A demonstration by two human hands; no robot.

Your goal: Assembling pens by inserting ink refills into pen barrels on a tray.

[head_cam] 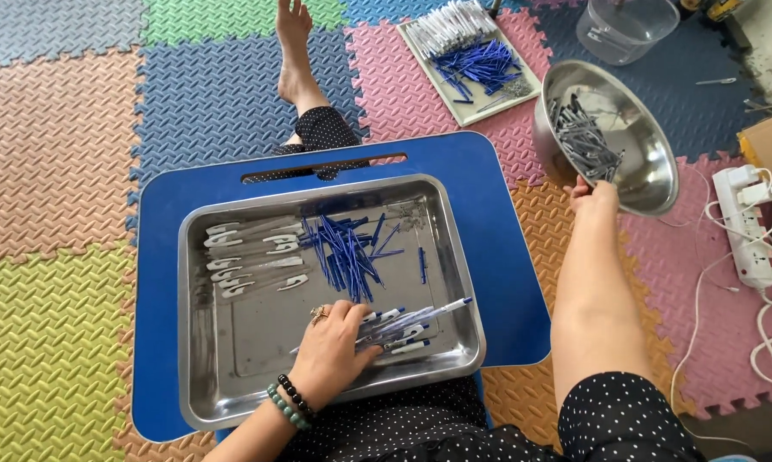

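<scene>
A: Left hand (330, 346)?
B: Flat in the steel tray (232, 359), at 6 o'clock of its floor. Fingers spread over a bunch of white pens (412, 323), pressing them down, not pinching. Beaded bracelets on the wrist.

A: Right hand (593, 198)?
B: Stretched out to 2 o'clock, closed on the rim of a steel bowl (638, 158). Bowl tilted, off the board, holding a heap of grey clips (583, 137).

A: Rest of the tray?
B: Sits on a blue lap board (506, 257). Blue refills (343, 252) heaped at centre, toward 12. White caps (249, 261) in rows at 9 to 10 o'clock. Pens lying at 4 to 5, tips toward 3.

A: Beyond the board?
B: Second flat tray (523, 90) at 1 o'clock on the foam mat (61, 171), loaded with white barrels and more blue refills. Clear tub (626, 30) past it, at 2. Power strip (750, 227) with white cables at 3. Bare foot (293, 51) at 12.
</scene>
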